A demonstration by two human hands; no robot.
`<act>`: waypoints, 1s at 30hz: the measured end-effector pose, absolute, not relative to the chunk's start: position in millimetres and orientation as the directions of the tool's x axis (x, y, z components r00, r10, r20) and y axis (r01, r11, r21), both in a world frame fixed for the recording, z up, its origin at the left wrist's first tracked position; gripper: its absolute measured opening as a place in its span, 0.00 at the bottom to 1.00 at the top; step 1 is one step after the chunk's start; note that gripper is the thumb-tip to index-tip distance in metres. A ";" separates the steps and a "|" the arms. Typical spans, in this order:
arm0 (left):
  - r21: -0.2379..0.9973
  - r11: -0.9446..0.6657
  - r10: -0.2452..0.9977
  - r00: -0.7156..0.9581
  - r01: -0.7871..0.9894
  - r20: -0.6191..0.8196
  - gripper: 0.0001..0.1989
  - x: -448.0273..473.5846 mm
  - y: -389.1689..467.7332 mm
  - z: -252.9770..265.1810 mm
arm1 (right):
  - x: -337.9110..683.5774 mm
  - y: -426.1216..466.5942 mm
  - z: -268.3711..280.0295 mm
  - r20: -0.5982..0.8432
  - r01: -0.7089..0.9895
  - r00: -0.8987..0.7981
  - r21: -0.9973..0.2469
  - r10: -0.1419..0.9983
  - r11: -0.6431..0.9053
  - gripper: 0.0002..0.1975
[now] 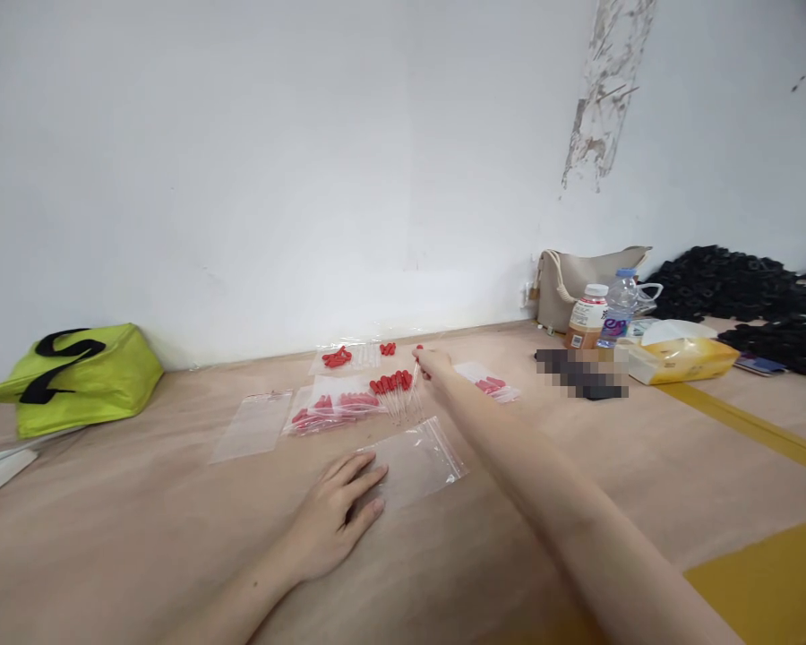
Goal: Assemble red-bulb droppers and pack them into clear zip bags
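Observation:
My left hand (339, 512) lies flat with its fingers apart, the fingertips on the near-left edge of a clear zip bag (416, 461). Farther out, my right hand (434, 363) is closed around a thin glass dropper (415, 369) with a red bulb. Just left of it, a row of droppers (390, 383) lies side by side, red bulbs pointing away from me. Filled bags with red-bulbed contents (336, 403) overlap to their left, and another filled bag (490, 385) lies beyond my right forearm. Loose red bulbs (337, 356) and clear tubes sit near the wall.
A flat clear bag (255, 425) lies at left, past it a yellow-green bag (87, 381). Rightward stand a beige bag (557, 291), a brown drink bottle (587, 318), a water bottle (619, 309), a tissue pack (681, 356) and black piled parts (725, 282). A wall (309, 179) borders the back.

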State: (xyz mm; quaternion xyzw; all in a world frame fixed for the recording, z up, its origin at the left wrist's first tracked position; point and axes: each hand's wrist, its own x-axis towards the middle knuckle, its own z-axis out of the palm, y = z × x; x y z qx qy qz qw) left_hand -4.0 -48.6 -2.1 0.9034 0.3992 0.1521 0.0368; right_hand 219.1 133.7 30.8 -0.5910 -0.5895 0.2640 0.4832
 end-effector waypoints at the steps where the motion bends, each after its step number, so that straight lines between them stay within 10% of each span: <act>1: 0.189 -0.682 0.730 0.641 0.707 0.236 0.20 -5.0 -48.1 -1.3 | 225.1 126.3 34.4 0.234 0.363 0.203 -0.920 0.951 0.148 0.12; 15: 0.181 -0.688 0.724 0.651 0.703 0.228 0.21 -6.9 -46.8 1.3 | 293.7 3.8 -16.3 0.367 0.003 0.379 -0.918 0.849 0.396 0.17; 30: 0.194 -0.690 0.723 0.652 0.697 0.228 0.21 -7.1 -45.8 -0.6 | 280.1 -4.6 -20.9 0.099 -0.259 0.166 -0.956 0.981 0.140 0.20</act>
